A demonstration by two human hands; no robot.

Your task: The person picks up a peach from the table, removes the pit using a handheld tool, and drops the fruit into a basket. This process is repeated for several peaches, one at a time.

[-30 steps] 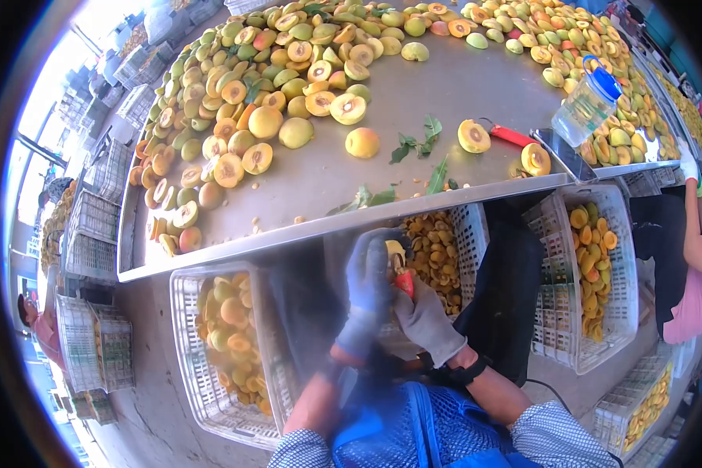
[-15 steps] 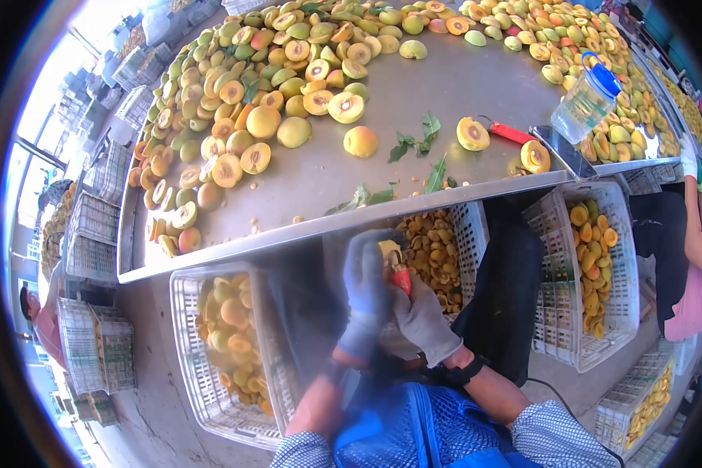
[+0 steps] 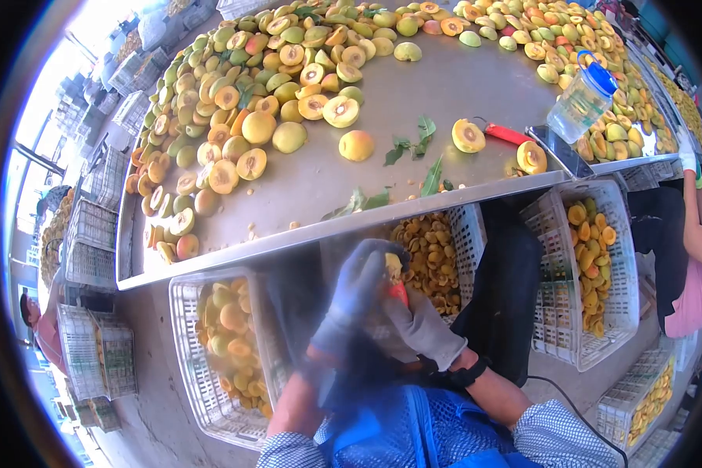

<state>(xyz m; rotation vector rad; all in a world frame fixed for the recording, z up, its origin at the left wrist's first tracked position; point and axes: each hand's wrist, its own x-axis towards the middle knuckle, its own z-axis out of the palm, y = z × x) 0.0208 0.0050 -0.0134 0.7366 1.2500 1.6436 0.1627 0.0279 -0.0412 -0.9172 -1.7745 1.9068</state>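
Note:
My left hand (image 3: 355,281), in a grey-blue glove, is closed around a yellow peach half (image 3: 394,267) below the table's front edge. Beside it, my right hand (image 3: 427,331), in a grey glove, grips a red-handled tool (image 3: 398,293). The tool's head is against or just behind the fruit, so its shape is hidden. Beyond both hands sits a crate of cut peach pieces (image 3: 429,261). The left hand and forearm are slightly blurred.
A metal table (image 3: 437,86) bears heaped peaches (image 3: 234,101), leaves (image 3: 413,144), another red-handled tool (image 3: 509,134), a phone (image 3: 561,152) and a water bottle (image 3: 583,101). Crates of fruit stand left (image 3: 181,335) and right (image 3: 632,288) of my legs. A co-worker in pink (image 3: 694,300) is at the right.
My left wrist and forearm have shifted left, and the left hand has tilted over, its fingers now curled around the fruit. The right hand keeps its grip on the red-handled tool, nearly in place.

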